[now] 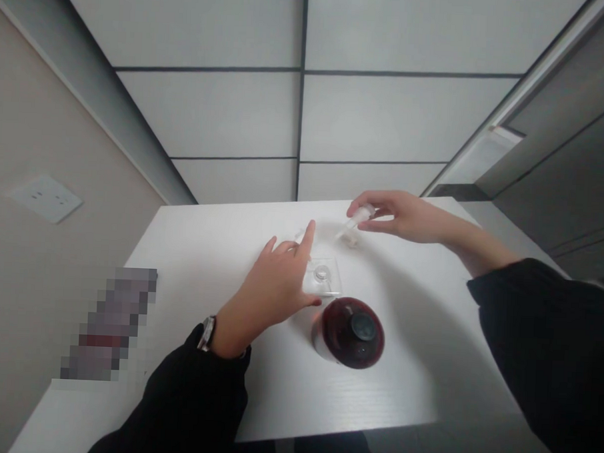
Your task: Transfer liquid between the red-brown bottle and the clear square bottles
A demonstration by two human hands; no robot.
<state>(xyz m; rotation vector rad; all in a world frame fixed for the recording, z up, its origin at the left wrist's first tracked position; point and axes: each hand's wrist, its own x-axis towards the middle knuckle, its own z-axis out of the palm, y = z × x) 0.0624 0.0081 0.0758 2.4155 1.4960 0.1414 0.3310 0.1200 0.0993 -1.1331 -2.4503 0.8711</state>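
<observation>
My left hand (pixel 274 289) lies over the white table (pixel 205 262), fingers stretched out, its thumb touching a small clear glass (pixel 322 277) seen from above. My right hand (pixel 397 216) is farther back, pinching a small clear tube-like thing (pixel 355 223) that tilts down toward the table; a small pale bit (pixel 351 241) lies just under its tip. A dark red bottle (pixel 350 332) with a dark cap stands upright just in front of the glass, near my left hand. Both arms wear black sleeves, and a watch sits on the left wrist.
The table stands against a beige wall with a white socket (pixel 46 197) on the left. A blurred-out object (pixel 110 325) lies near the table's left edge. Large grey floor tiles stretch beyond the table, with grey cabinet fronts at the right.
</observation>
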